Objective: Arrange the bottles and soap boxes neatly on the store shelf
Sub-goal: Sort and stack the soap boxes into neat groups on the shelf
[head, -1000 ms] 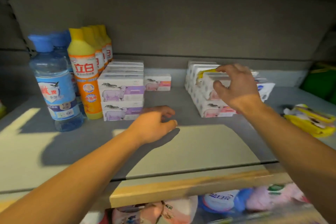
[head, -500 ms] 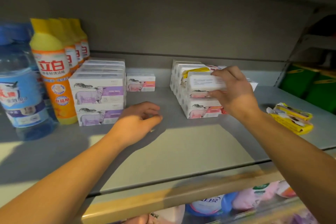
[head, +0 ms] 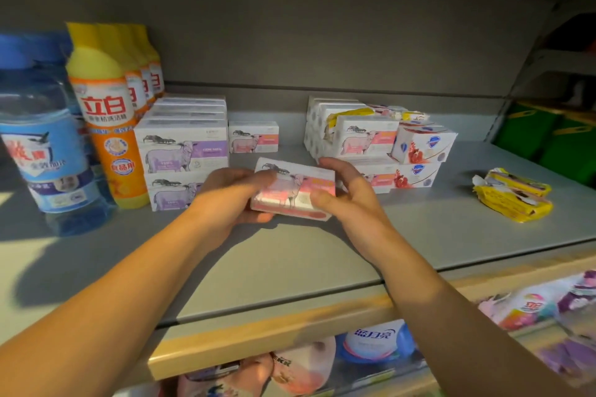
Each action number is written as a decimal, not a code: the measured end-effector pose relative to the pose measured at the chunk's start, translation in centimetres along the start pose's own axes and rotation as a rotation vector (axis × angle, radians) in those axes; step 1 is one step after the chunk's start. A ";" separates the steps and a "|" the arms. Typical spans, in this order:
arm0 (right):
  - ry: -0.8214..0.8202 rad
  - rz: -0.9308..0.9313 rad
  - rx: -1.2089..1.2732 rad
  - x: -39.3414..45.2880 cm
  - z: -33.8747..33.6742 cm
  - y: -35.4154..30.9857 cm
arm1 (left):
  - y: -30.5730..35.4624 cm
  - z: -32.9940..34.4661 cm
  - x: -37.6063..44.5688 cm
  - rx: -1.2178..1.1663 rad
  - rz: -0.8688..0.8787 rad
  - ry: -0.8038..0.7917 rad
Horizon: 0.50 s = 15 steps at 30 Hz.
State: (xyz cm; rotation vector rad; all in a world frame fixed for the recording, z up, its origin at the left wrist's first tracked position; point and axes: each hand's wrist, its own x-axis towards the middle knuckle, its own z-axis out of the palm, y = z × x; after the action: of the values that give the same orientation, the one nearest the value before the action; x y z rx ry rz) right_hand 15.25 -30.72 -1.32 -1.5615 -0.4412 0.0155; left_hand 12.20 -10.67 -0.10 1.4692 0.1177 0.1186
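Observation:
A white soap box with a pink label (head: 295,188) is held between both hands just above the grey shelf (head: 322,251), near its middle. My left hand (head: 225,200) grips its left end and my right hand (head: 348,193) grips its right end. A stack of purple-label soap boxes (head: 183,151) stands at the left, one pink-label box (head: 253,137) behind the held box. A mixed pile of pink-label and other white soap boxes (head: 380,142) sits at the right. Orange bottles with yellow caps (head: 109,126) and a blue bottle (head: 42,151) stand at the far left.
Yellow soap packets (head: 512,195) lie loose at the shelf's right. Green packs (head: 548,138) fill the neighbouring bay. Below the wooden shelf edge (head: 274,335) lie detergent pouches (head: 371,340). The shelf's back wall is close behind the boxes.
My right hand lifted a pink-label box off the right pile and brought it left to the shelf's middle. My left hand rose from the shelf and took hold of the box's left end.

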 end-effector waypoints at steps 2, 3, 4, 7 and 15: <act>-0.084 0.029 0.016 0.1 -0.2 0.6 | 0.0 0.0 0.1 -0.090 -0.067 0.019; -0.093 0.038 0.015 0.1 -0.2 0.8 | -0.1 -0.1 0.2 -0.119 -0.093 0.024; -0.076 0.037 0.023 0.2 -0.2 1.1 | -0.1 -0.1 0.2 -0.144 -0.115 0.026; 0.024 0.077 0.062 0.7 -0.1 1.5 | 0.2 0.1 0.3 -0.178 -0.173 0.048; 0.077 0.193 0.047 1.1 -0.1 1.1 | 0.3 0.2 -0.1 -0.062 -0.222 -0.038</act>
State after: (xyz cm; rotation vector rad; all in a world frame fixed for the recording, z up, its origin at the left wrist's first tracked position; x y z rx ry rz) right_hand 16.65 -30.47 -2.12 -1.5483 -0.2267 0.1135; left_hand 12.16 -10.86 0.27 1.3861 0.2435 -0.0854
